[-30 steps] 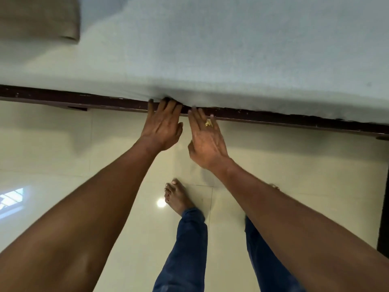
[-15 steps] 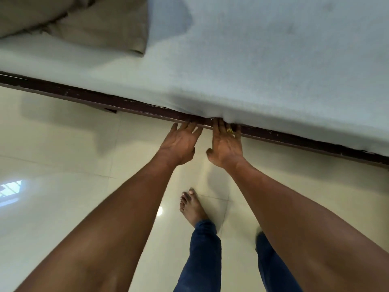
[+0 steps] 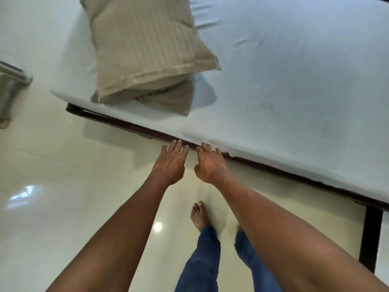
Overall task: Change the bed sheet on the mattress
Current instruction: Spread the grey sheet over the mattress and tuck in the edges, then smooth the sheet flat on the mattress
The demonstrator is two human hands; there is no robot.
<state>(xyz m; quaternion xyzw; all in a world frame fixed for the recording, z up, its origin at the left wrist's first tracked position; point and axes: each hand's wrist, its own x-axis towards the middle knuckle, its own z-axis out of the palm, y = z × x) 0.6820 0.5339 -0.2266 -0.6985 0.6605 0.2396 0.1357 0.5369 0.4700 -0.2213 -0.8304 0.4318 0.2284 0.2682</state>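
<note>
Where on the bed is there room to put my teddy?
The wide stretch of sheet right of the beige pillow is bare. The near edge is crowded: left hand and right hand reach the bed frame there.

Bare forearms, no sleeves. Gold ring (image 3: pixel 213 150) on right hand (image 3: pixel 210 165). Blue jeans (image 3: pixel 202 262), bare foot (image 3: pixel 199 216).

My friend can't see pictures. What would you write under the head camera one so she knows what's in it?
Two bare hands, the left hand and the right hand, reach side by side with open fingers to the edge of a pale blue sheet where it meets the dark bed frame. A beige striped pillow lies on the bed above a shiny tiled floor.
</note>
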